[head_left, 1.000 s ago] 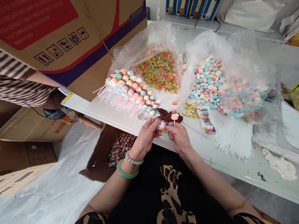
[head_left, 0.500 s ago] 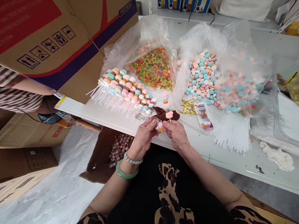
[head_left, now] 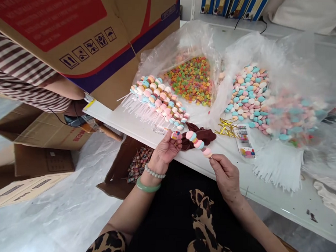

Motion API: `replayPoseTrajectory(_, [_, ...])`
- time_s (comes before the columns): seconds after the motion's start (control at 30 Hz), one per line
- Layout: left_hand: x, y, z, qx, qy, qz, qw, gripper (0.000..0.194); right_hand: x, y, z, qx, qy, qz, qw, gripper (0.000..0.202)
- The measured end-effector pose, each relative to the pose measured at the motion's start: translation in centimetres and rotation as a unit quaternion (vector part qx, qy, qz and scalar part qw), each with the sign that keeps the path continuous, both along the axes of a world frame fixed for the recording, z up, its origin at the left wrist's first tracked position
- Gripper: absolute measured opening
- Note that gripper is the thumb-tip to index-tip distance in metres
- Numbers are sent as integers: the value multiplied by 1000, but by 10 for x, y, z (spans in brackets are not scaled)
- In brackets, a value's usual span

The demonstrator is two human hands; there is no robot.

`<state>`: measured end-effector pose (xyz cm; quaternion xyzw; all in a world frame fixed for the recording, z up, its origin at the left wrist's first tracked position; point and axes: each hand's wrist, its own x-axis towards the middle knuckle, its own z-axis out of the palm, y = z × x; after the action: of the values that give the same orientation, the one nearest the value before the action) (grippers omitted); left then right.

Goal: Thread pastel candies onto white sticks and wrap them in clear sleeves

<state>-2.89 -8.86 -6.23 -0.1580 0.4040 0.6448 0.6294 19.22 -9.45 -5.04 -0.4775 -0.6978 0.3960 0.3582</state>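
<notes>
My right hand [head_left: 226, 176] pinches the lower end of a candy skewer [head_left: 199, 143], strung with pink, blue and other coloured sweets. The skewer tilts, its top toward my left hand [head_left: 166, 151]. That hand is closed on a small printed plastic bag [head_left: 176, 135], its thumb and fingers at the edge. Bag and skewer are apart. A dark brown cloth [head_left: 208, 136] lies behind the skewer. Beyond my left hand a pile of finished candy skewers [head_left: 160, 100] rests with white sticks pointing to the front left.
Behind are plastic bags of ring gummies [head_left: 191, 81] and pastel candies [head_left: 248, 95]. Gold twist ties [head_left: 227, 127], flat printed bags [head_left: 245, 140] and white sticks [head_left: 279, 168] lie to the right. A big carton [head_left: 113, 39] stands at left; an open box [head_left: 113, 175] sits below the table edge.
My hands have moved apart. The skewer has gone from upright beside the bag to a leftward tilt. The view has swung left, so the table appears further right.
</notes>
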Motion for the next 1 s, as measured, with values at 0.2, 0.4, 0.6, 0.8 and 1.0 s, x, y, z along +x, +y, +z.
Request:
replayPoseTrajectory(0.2, [-4,-1,6,-11,-2,44,999,31,-10,-6,5,55,-6,31,998,10])
replayPoseTrajectory(0.4, [-2,-3,9,-5,27,31,999,30,-12,-4,3,136,-39,22,990,10])
replayPoseTrajectory(0.6, [0,-3,7,21,40,71,996,22,-11,-3,-5,302,-164,17,939,12])
replayPoseTrajectory(0.8, [-1,-1,-1,109,86,145,980,7,-10,-3,-2,384,-216,46,897,13])
replayPoseTrajectory(1.0, [-9,-6,1,153,173,61,971,16,-8,7,6,72,-50,100,991,12])
